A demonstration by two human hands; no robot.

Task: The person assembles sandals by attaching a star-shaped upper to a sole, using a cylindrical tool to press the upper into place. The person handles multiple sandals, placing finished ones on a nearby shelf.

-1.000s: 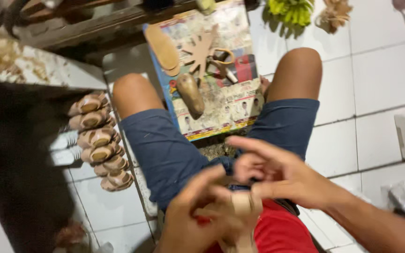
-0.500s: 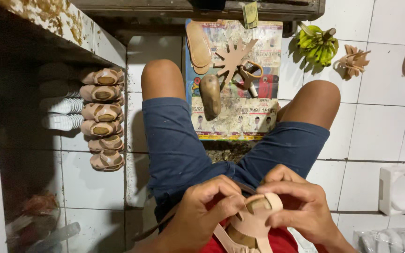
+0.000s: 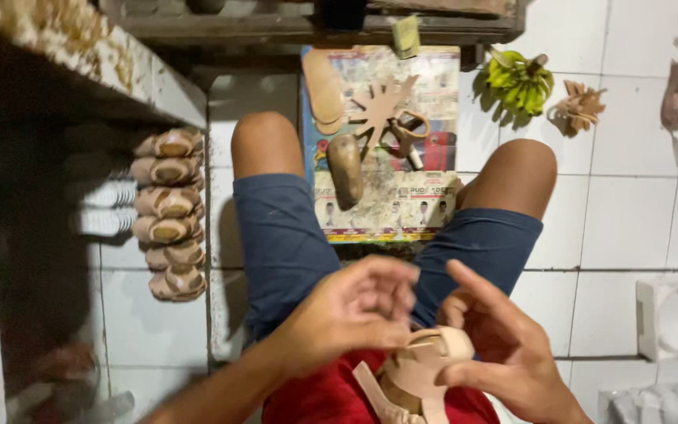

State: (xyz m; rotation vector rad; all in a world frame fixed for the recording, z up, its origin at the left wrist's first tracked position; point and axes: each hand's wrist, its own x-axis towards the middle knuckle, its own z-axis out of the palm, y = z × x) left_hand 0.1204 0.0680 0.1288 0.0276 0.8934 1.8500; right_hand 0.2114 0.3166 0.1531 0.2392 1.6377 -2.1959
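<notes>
White tiled floor (image 3: 621, 228): beneath the seated person, all round the hands.
Printed poster sheet (image 3: 390, 200): on the floor between the knees, beyond both hands; carries a tan sole blank (image 3: 323, 90), a star-shaped cut-out (image 3: 382, 110), scissors (image 3: 410, 133) and a brown shoe last (image 3: 345, 169).
Stack of tan sandal uppers (image 3: 168, 212): far left of the left hand, beside the dark shelf.
Banana bunch (image 3: 518, 78): far beyond the right hand.
Left hand (image 3: 347, 314): fingers curled, pinching the sandal's strap; half a second earlier it lay lower, flatter over the piece.
Right hand (image 3: 504, 353): fingers spread, cupping the sandal from beneath and the side; earlier closed more tightly round it.
Beige strappy sandal (image 3: 421, 373): between both hands, over the lap, now more exposed than before.
</notes>
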